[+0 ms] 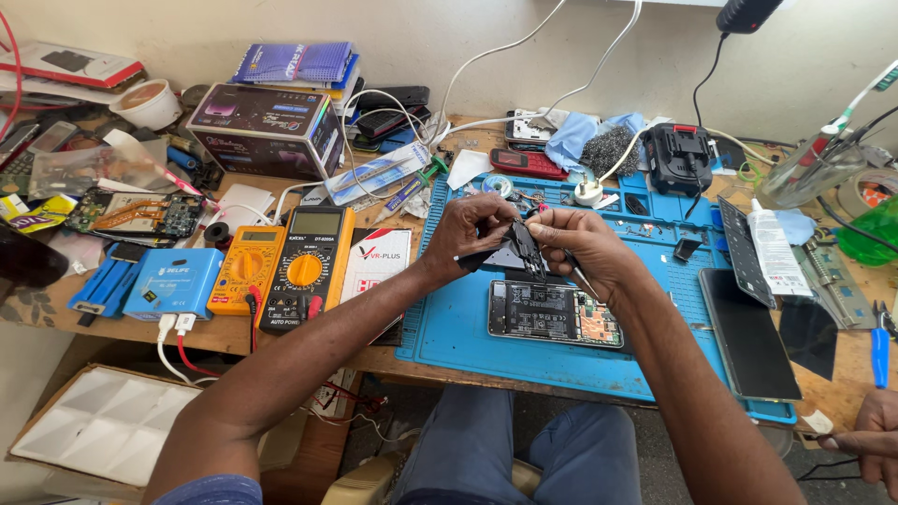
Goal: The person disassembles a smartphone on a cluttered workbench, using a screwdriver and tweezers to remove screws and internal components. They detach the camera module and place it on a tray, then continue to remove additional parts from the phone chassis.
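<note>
My left hand point(470, 229) and my right hand point(582, 245) meet above a blue work mat point(468, 323). Together they grip a small black phone part point(520, 251) with a thin strip hanging from it. A thin metal tool, like tweezers, sticks out below my right hand's fingers. Just under the hands lies an opened phone point(555, 312) with its circuit board bared, flat on the mat.
Two yellow multimeters point(285, 266) and a blue box point(176, 282) stand left of the mat. A dark phone screen point(746, 332) and a glue tube point(774, 251) lie to the right. Another person's hand point(875, 440) rests at the lower right corner. Boxes, cables and parts crowd the back.
</note>
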